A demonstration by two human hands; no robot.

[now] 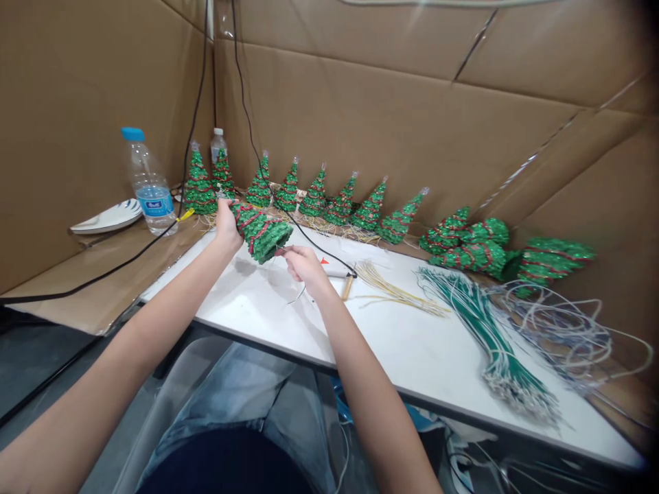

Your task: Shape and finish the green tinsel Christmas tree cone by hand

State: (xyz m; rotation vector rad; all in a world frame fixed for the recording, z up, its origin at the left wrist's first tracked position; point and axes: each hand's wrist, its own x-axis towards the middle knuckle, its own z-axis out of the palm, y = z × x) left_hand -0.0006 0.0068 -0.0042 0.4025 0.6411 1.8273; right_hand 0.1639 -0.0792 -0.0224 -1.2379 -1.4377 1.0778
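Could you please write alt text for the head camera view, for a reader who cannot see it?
The left hand holds a small green tinsel tree tilted above a white table, while the right hand pinches something thin at its base. A row of similar trees lines the cardboard wall; green wire bundles lie right, a water bottle left.

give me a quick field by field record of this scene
left hand: left hand grips a green tinsel tree, tilted over the table
right hand: right hand pinches something thin at the tree's base
back row: small trees standing along the cardboard wall
right side: bundle of green wires, pale strands
left side: water bottle, plate
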